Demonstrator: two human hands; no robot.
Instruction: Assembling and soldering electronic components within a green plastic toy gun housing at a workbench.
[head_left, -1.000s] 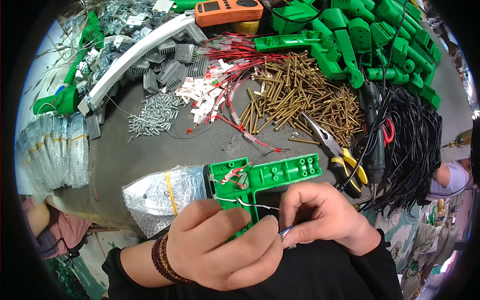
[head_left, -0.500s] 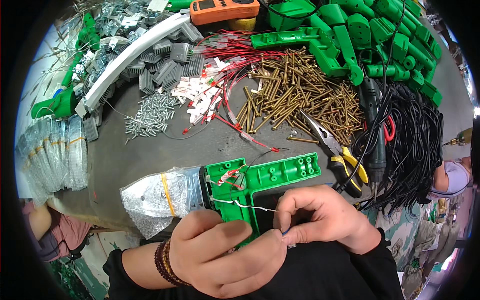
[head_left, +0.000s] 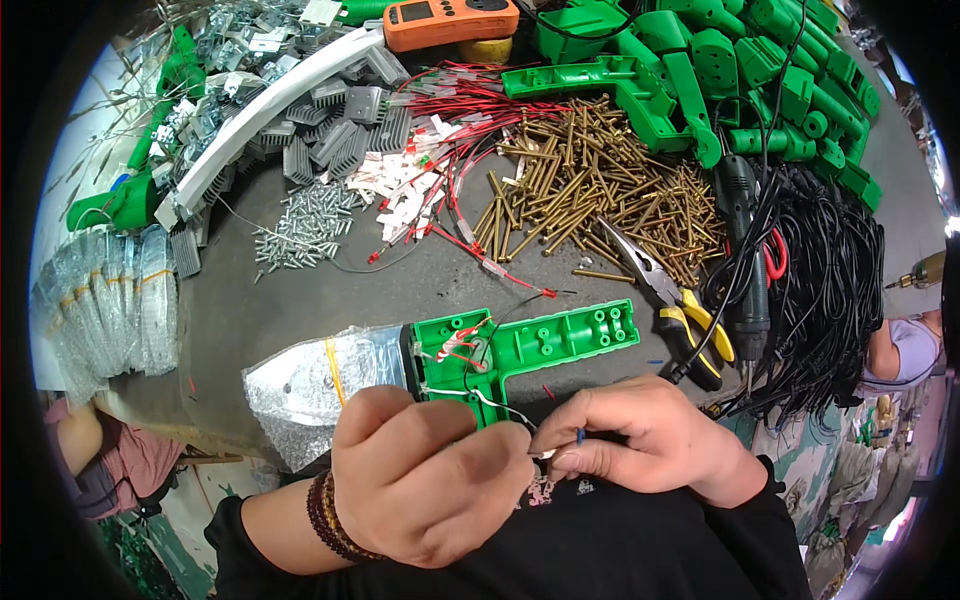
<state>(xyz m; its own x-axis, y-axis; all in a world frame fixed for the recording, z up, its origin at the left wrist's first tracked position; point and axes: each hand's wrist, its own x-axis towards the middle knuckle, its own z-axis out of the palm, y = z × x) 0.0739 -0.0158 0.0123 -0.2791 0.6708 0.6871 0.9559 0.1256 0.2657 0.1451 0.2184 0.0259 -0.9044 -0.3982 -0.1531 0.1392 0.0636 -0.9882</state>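
A green plastic housing half point(head_left: 565, 335) lies in front of me, with red-and-white wires point(head_left: 460, 345) inside it. A bubble-wrapped part point(head_left: 295, 385) with a yellow band joins its left end. From the housing a white wire point(head_left: 455, 393) runs to the fingertips of both hands. My left hand point(head_left: 430, 470) is closed in a fist, fingertips meeting my right hand's; what it grips is hidden. My right hand point(head_left: 645, 435) pinches the wire's end between thumb and forefinger. A small blue piece point(head_left: 580, 436) shows between those two fingers.
Yellow-handled pliers point(head_left: 690, 320) and a soldering-iron-like tool point(head_left: 745, 260) lie right. Behind are brass screws point(head_left: 600, 190), silver screws point(head_left: 305, 228), red wires point(head_left: 470, 95), heat sinks point(head_left: 350, 130), and green housings point(head_left: 770, 70). Black cables point(head_left: 825, 290) pile at the right, wrapped parts point(head_left: 110, 310) left.
Both hands have shifted up, and my right hand slightly left. The white wire's end is now at the fingertips. The blue piece sits deeper between my right thumb and forefinger.
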